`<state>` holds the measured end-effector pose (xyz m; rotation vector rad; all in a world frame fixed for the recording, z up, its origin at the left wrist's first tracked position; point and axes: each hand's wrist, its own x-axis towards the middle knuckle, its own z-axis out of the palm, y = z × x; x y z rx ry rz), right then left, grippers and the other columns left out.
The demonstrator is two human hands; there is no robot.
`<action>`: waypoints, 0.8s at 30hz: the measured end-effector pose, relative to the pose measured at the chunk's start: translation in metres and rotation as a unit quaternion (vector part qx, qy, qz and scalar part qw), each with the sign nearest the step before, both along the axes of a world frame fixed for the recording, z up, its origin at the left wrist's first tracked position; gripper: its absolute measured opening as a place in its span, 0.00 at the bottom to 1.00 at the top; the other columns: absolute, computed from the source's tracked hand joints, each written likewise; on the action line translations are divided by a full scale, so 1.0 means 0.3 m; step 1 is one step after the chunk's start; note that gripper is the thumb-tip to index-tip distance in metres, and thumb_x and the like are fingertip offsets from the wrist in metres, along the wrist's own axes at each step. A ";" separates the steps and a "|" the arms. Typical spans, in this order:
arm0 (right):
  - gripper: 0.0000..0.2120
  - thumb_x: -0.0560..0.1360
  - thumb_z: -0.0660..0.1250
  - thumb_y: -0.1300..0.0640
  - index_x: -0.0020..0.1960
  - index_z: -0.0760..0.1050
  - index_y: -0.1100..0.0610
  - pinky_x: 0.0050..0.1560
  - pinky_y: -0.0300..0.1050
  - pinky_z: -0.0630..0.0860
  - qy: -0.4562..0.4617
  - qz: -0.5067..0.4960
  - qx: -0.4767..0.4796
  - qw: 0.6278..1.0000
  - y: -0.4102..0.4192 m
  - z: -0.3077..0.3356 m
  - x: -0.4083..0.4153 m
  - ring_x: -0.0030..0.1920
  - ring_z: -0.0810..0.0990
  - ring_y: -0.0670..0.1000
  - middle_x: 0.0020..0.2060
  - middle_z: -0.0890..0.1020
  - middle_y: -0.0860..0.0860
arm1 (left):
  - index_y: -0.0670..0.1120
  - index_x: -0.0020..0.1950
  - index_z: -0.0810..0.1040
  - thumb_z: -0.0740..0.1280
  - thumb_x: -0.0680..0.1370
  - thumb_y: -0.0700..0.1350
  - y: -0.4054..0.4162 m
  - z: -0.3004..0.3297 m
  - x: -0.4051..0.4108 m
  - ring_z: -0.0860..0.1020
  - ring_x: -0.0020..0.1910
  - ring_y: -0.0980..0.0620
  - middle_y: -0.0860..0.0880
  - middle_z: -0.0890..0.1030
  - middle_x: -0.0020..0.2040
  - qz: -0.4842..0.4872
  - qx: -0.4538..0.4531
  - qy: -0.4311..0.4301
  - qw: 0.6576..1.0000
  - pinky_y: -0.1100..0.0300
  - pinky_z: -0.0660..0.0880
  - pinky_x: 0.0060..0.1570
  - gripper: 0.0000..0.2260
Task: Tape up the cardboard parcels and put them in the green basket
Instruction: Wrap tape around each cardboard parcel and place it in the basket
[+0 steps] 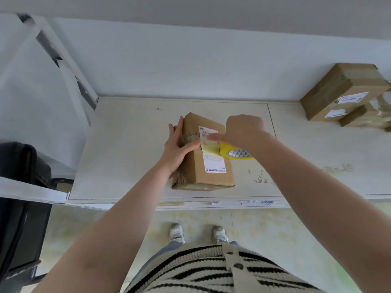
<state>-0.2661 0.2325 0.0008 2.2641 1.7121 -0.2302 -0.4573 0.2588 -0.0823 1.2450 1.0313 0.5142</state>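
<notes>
- My left hand [176, 150] lies flat, fingers straight, against the cardboard parcel's [208, 163] left side, bracing it mid-counter near the front edge.
- My right hand [243, 131] grips the yellow tape roll [234, 153], drawing the strip across the top.
- Taped parcels [347, 96] wait at the counter's [131, 144] far right corner; no green basket shows.

Your right hand [243, 132] hides most of the yellow tape roll [237, 154]. The stacked parcels [342, 96] run off the right edge; their label print is unreadable.
</notes>
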 end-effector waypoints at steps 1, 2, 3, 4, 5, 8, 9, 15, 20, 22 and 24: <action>0.33 0.68 0.54 0.22 0.32 0.68 0.53 0.30 0.39 0.58 -0.001 0.002 0.000 1.000 0.004 -0.009 -0.023 0.29 0.70 0.47 0.29 0.73 0.47 | 0.67 0.78 0.52 0.74 0.70 0.54 0.006 -0.010 -0.018 0.57 0.78 0.55 0.56 0.41 0.81 0.001 -0.012 -0.015 1.000 0.58 0.65 0.68 0.43; 0.33 0.69 0.54 0.22 0.32 0.68 0.53 0.30 0.39 0.58 0.007 0.006 0.003 1.000 0.012 -0.011 -0.042 0.29 0.69 0.47 0.29 0.73 0.47 | 0.66 0.78 0.52 0.73 0.71 0.52 0.012 -0.020 -0.038 0.56 0.78 0.56 0.56 0.43 0.81 0.001 -0.025 -0.032 0.999 0.61 0.64 0.66 0.42; 0.33 0.69 0.55 0.22 0.31 0.67 0.53 0.30 0.40 0.58 0.027 0.007 0.001 1.000 0.022 -0.005 -0.056 0.29 0.69 0.47 0.28 0.72 0.46 | 0.64 0.79 0.53 0.73 0.73 0.49 0.018 -0.028 -0.059 0.57 0.78 0.57 0.56 0.46 0.81 0.002 -0.038 -0.048 0.998 0.62 0.63 0.66 0.41; 0.33 0.69 0.57 0.23 0.30 0.66 0.53 0.30 0.41 0.59 0.068 0.004 -0.005 0.998 0.034 0.004 -0.062 0.28 0.68 0.47 0.26 0.71 0.46 | 0.62 0.79 0.53 0.71 0.76 0.45 0.023 -0.038 -0.081 0.60 0.77 0.57 0.56 0.51 0.81 0.006 -0.050 -0.061 0.997 0.62 0.63 0.67 0.39; 0.32 0.69 0.59 0.24 0.29 0.65 0.54 0.30 0.42 0.59 0.125 0.001 -0.014 0.992 0.047 0.015 -0.062 0.26 0.68 0.48 0.24 0.69 0.46 | 0.59 0.80 0.54 0.68 0.78 0.41 0.026 -0.048 -0.102 0.64 0.75 0.57 0.56 0.58 0.80 0.015 -0.059 -0.071 0.996 0.61 0.64 0.69 0.36; 0.30 0.72 0.63 0.30 0.29 0.66 0.55 0.31 0.44 0.61 0.241 0.028 -0.019 0.970 0.072 0.030 -0.073 0.26 0.67 0.49 0.23 0.67 0.47 | 0.53 0.81 0.56 0.62 0.81 0.38 0.022 -0.093 -0.153 0.74 0.68 0.55 0.54 0.72 0.72 0.072 -0.117 -0.092 0.986 0.58 0.68 0.68 0.30; 0.29 0.73 0.62 0.31 0.29 0.67 0.55 0.32 0.44 0.62 0.240 0.039 -0.012 0.970 0.072 0.023 -0.088 0.26 0.68 0.49 0.24 0.69 0.48 | 0.53 0.80 0.57 0.61 0.82 0.41 0.014 -0.104 -0.161 0.73 0.69 0.52 0.52 0.73 0.72 0.086 -0.147 -0.098 0.981 0.55 0.68 0.69 0.28; 0.30 0.70 0.60 0.27 0.30 0.69 0.55 0.30 0.43 0.63 0.197 0.061 0.014 0.978 0.091 0.012 -0.135 0.27 0.72 0.49 0.25 0.72 0.48 | 0.57 0.79 0.59 0.59 0.83 0.57 -0.029 -0.128 -0.137 0.73 0.68 0.54 0.52 0.70 0.75 0.104 -0.102 -0.024 0.989 0.64 0.75 0.58 0.25; 0.33 0.67 0.61 0.24 0.29 0.71 0.55 0.30 0.43 0.64 0.174 0.053 0.017 0.983 0.064 0.019 -0.090 0.27 0.74 0.49 0.24 0.74 0.48 | 0.51 0.78 0.64 0.57 0.84 0.52 -0.028 -0.117 -0.140 0.71 0.70 0.52 0.51 0.74 0.72 0.086 -0.037 -0.016 0.995 0.48 0.66 0.72 0.21; 0.34 0.65 0.60 0.22 0.32 0.74 0.55 0.30 0.42 0.65 0.137 0.045 0.009 0.989 0.043 0.017 -0.071 0.29 0.76 0.49 0.26 0.77 0.49 | 0.49 0.77 0.66 0.56 0.85 0.49 -0.037 -0.107 -0.131 0.72 0.69 0.54 0.51 0.75 0.70 0.077 -0.002 -0.001 0.997 0.52 0.66 0.72 0.19; 0.35 0.65 0.60 0.21 0.33 0.75 0.55 0.29 0.41 0.64 0.120 0.035 0.012 0.992 0.032 0.010 -0.062 0.30 0.76 0.49 0.27 0.77 0.49 | 0.48 0.77 0.66 0.55 0.86 0.49 -0.039 -0.105 -0.119 0.72 0.69 0.54 0.51 0.75 0.70 0.072 0.024 0.015 0.997 0.55 0.66 0.71 0.19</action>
